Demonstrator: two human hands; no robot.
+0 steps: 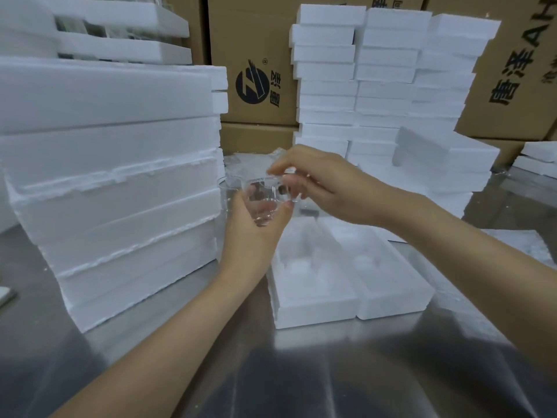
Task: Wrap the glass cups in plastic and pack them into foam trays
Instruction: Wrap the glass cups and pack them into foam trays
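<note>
Beside the foam stack [120, 176] at left, gripping the glass cup [260, 200] from below with the left hand [250, 233], clear of the bench [301, 372]. Pinching its rim from above with the right hand [325, 182]; plastic there or not, cannot tell. Just below and rightward, nearer the right hand: open foam tray [313, 315], long axis running away, pockets unfilled.

Cool, even overhead light, fairly bright. White foam stacks [114, 164] blow out, with little surface detail. Steel table [301, 363] shows soft glare streaks and dark patches near. Wide-angle bending at edges; far cartons [259, 40] lean. Overall slightly soft.
</note>
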